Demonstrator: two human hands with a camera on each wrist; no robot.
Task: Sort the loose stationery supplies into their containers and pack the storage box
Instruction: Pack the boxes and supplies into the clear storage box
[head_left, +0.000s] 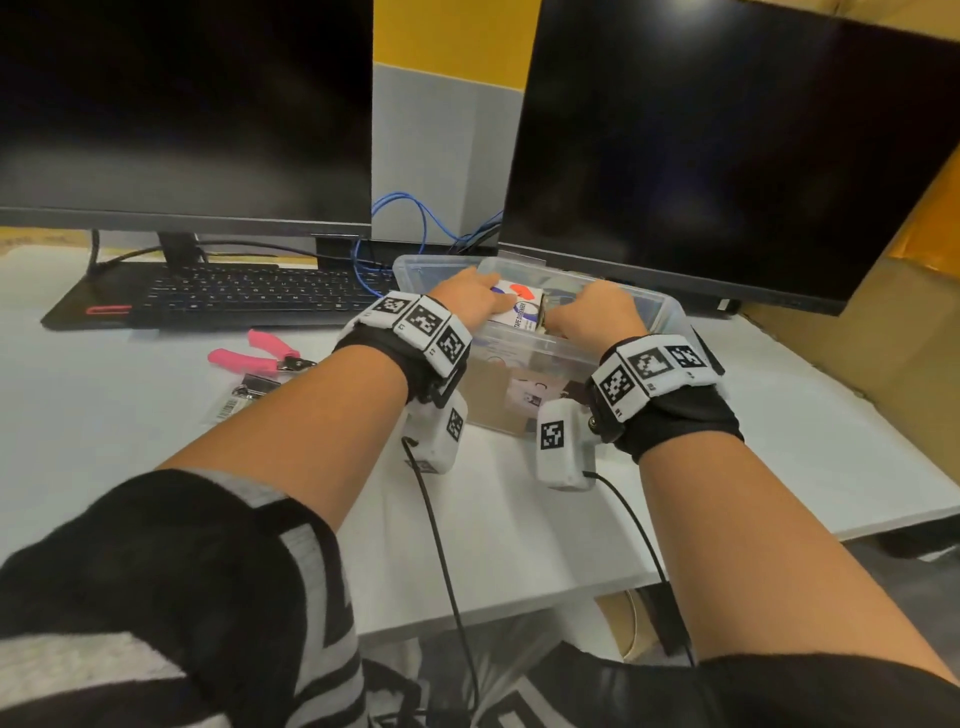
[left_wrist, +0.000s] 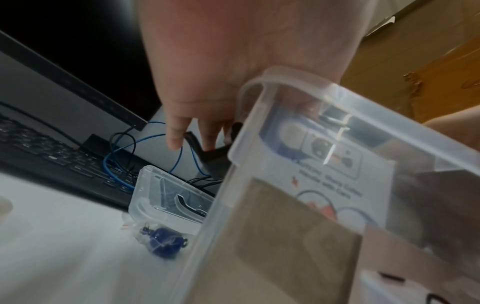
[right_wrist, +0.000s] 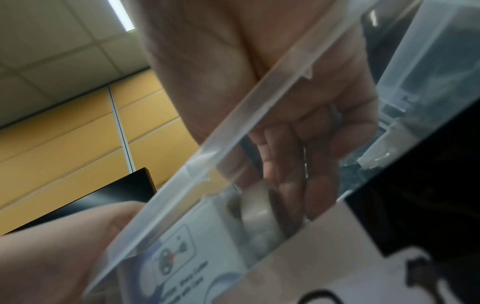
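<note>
A clear plastic storage box (head_left: 670, 307) stands between the two monitors on the white desk. On top of its contents lies a white tape dispenser box (head_left: 522, 307) with red and blue print. My left hand (head_left: 467, 297) rests on its left half with the fingers fairly straight (left_wrist: 194, 123). My right hand (head_left: 597, 312) reaches into the storage box at the carton's right end, fingers curled down round that end (right_wrist: 291, 164). Through the clear wall (right_wrist: 233, 144) a tape roll (right_wrist: 257, 214) shows by those fingertips. A brown cardboard pack (head_left: 493, 395) stands lower in the storage box.
Pink-handled pliers (head_left: 260, 356) and a packet with a barcode (head_left: 244, 395) lie on the desk to the left. A small clear case (left_wrist: 166, 195) and a bagged blue item (left_wrist: 163, 242) sit beside the storage box. A keyboard (head_left: 234, 296), blue cables (head_left: 415, 223) and two dark monitors stand behind.
</note>
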